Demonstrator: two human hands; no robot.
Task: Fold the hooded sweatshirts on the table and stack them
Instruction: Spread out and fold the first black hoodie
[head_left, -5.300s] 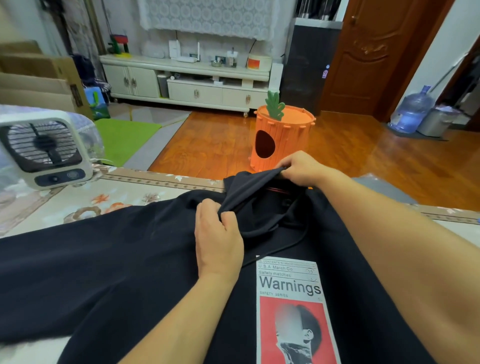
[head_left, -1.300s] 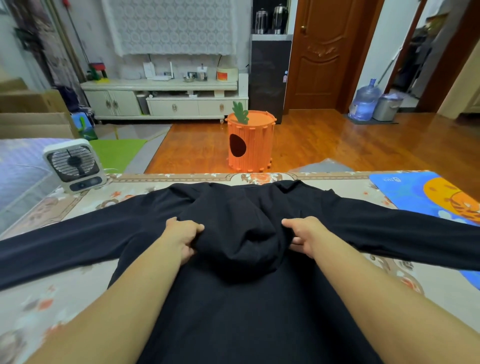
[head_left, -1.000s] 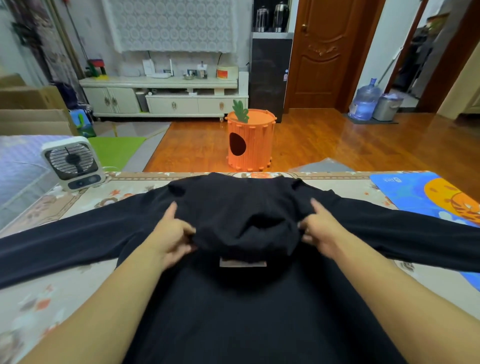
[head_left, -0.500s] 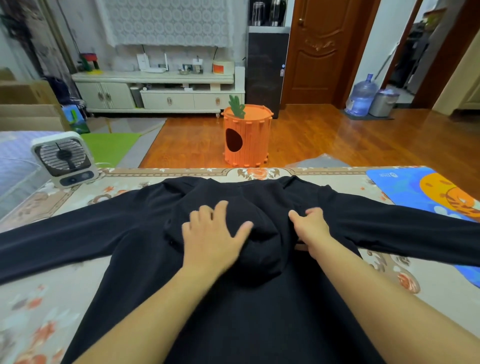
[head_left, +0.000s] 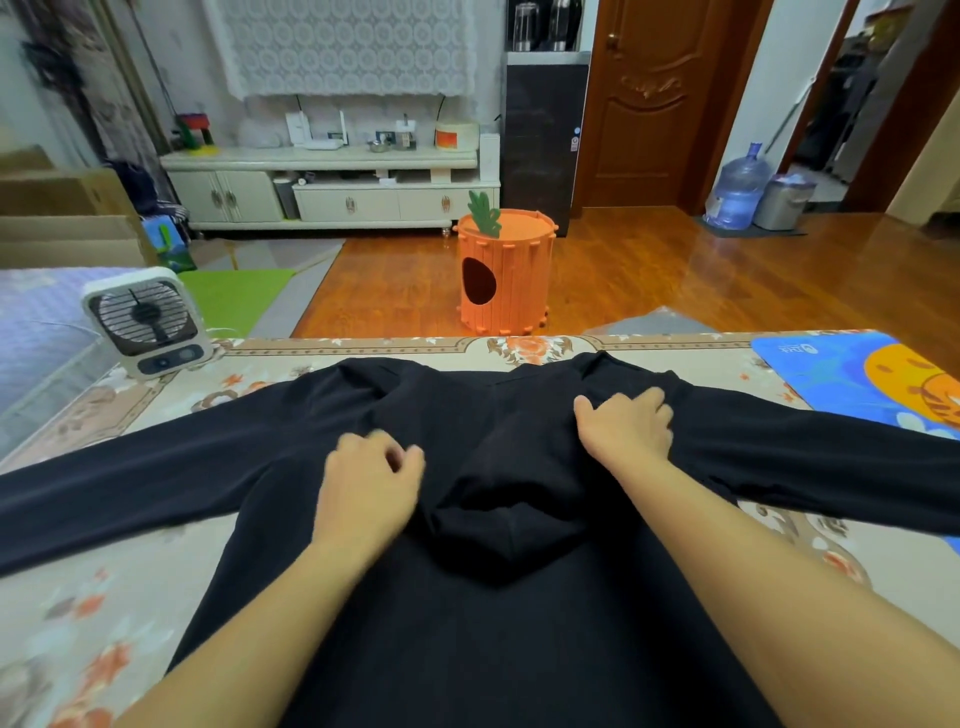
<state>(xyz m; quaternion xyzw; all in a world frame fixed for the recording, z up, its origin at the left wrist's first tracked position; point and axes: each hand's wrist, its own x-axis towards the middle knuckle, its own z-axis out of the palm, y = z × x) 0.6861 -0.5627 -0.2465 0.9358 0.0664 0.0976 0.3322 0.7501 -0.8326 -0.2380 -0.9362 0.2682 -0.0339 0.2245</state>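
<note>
One black sweatshirt (head_left: 467, 623) spread flat mid-table, sleeves out toward both side edges, hood (head_left: 498, 499) laid down. Left hand (head_left: 363, 483) loosely curled, empty; right hand (head_left: 626, 426) pressing the shoulder, fingers bent. Folding, stacking outstanding.

One black hooded sweatshirt (head_left: 467, 597) spread on one floral-covered table (head_left: 104, 597), with two bare hands on it: left hand (head_left: 366, 488) and right hand (head_left: 626, 428). On that table too, one white desk fan (head_left: 145, 325) and one blue mat (head_left: 862, 374). Beyond the table, one orange carrot-shaped bin (head_left: 506, 273), one water jug (head_left: 737, 189), one metal pail (head_left: 782, 202).
</note>
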